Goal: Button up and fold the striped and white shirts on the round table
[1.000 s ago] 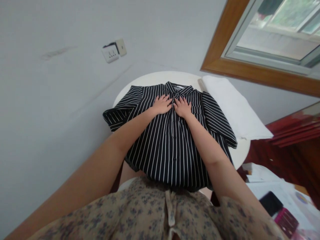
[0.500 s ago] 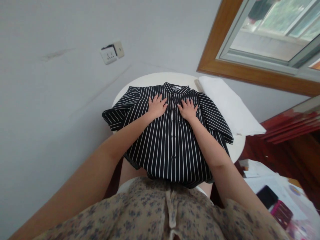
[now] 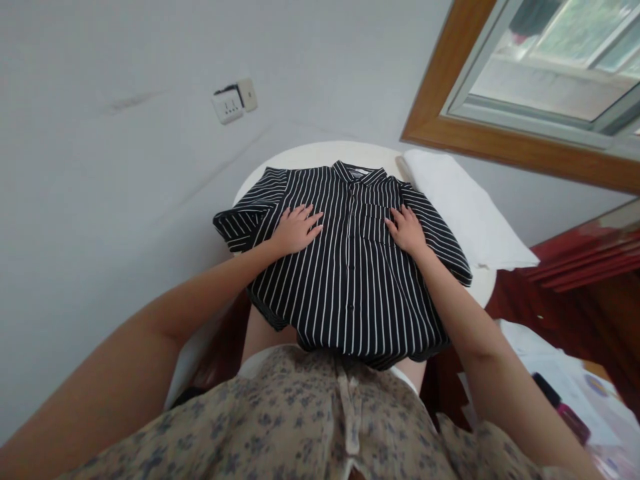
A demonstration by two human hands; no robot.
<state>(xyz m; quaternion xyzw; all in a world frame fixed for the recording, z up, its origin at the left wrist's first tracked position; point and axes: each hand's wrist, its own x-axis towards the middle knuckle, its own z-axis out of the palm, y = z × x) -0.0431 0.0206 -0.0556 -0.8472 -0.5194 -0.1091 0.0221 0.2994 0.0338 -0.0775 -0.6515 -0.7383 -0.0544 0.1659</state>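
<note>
A black shirt with white stripes (image 3: 345, 287) lies front up on a round white table (image 3: 310, 152), its collar at the far side. The lower hem hangs over the near edge toward my lap. My left hand (image 3: 296, 231) rests flat on the left chest of the shirt, fingers spread. On the other side, my right hand (image 3: 407, 230) lies on the cloth by the chest pocket, its fingers apart too. Both short sleeves spread outward, and the left one is folded at its end.
Folded white cloth (image 3: 463, 207) lies at the table's right side. A wall socket (image 3: 228, 105) sits on the wall behind. A wood-framed window (image 3: 500, 157) is at the upper right. Papers (image 3: 565, 373) and a dark phone-like object (image 3: 546, 389) lie at the lower right.
My hands have slid apart across the shirt, the left one outward and slightly nearer me, the right one outward. The chest pocket now shows more. The view has shifted slightly.
</note>
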